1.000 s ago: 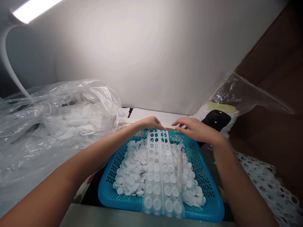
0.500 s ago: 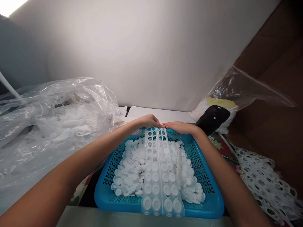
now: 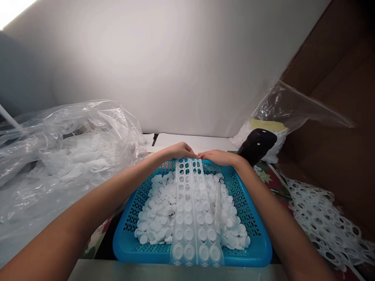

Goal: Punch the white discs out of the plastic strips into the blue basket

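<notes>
A white, translucent plastic sheet (image 3: 191,210) with rows of round openings lies lengthwise across the blue basket (image 3: 123,249). White discs fill its nearer openings, while the farthest ones show through. My left hand (image 3: 181,150) is closed, pinching the sheet's far end at the basket's back rim. From the other side my right hand (image 3: 218,157) reaches over the rim, its fingertips closed at the same far edge, close to the left fingertips; its thumb is mostly hidden. Loose white discs (image 3: 158,210) heap up in the basket on both sides of the sheet.
A large clear plastic bag (image 3: 96,152) of white pieces spreads at left. Behind my right hand are a black object (image 3: 258,144) and another filled clear bag (image 3: 274,150). Perforated white sheets (image 3: 322,222) pile up at right beside a brown cardboard wall (image 3: 336,156).
The whole view has shifted slightly, so the basket and hands appear a little further left. Both hands keep their place at the sheet's far end.
</notes>
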Demonstrator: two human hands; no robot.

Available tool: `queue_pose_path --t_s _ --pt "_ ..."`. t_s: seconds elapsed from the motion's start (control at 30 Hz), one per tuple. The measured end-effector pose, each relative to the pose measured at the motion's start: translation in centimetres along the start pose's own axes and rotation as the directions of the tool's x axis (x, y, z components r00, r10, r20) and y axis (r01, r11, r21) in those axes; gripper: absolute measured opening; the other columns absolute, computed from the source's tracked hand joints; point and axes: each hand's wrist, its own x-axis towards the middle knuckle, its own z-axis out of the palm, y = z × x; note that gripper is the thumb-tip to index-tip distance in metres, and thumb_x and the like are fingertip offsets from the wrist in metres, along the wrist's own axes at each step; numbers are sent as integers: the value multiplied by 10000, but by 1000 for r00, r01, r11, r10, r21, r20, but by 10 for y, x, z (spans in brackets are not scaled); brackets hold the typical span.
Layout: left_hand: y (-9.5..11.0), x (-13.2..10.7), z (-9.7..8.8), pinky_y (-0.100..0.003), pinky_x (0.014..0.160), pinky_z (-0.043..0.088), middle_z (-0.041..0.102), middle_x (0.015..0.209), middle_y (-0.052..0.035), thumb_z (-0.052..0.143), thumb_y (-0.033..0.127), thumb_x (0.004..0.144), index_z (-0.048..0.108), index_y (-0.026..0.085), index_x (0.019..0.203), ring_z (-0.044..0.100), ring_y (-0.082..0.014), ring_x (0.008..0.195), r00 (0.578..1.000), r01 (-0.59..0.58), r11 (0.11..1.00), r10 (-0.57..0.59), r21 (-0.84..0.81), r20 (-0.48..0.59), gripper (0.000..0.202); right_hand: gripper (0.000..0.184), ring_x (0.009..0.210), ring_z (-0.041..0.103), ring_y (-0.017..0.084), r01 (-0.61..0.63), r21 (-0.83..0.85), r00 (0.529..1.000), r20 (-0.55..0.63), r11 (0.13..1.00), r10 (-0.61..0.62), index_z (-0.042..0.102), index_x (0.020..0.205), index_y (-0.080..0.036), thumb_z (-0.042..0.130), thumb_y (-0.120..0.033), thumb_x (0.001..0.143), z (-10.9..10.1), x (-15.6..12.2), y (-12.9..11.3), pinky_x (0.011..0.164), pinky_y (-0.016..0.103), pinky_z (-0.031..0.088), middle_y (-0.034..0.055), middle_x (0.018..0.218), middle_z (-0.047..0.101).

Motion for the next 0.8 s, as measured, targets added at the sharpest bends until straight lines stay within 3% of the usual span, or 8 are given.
queue_pose_path --t_s 0.37,0.6,0.8 --pt "-3 2 -1 -224 448 243 462 505 28 656 445 552 628 164 681 352 -58 453 1000 -2 1000 2 -1 3 311 365 1063 501 164 -4 30 1000 18 1000 3 590 1067 -262 311 -236 834 -2 -2 -6 936 297 360 -41 1142 572" --pt "-3 2 1 -230 442 233 423 479 41 651 482 548 600 162 641 332 -57 440 1000 -10 1000 10 20 -3 337 318 1053 490 144 13 -35 999 -29 999 -14 627 950 -178 336 -207 827 -2 2 -6 933 252 347 27 1150 544" --pt "-1 1 1 -221 434 247 455 491 33 637 506 559 601 161 653 354 -54 436 1000 -18 999 18 41 5 360 340 1025 487 198 -68 -114 983 -176 991 47 583 1010 -184 311 -314 853 -25 -49 -39 858 289 374 61 1142 525"
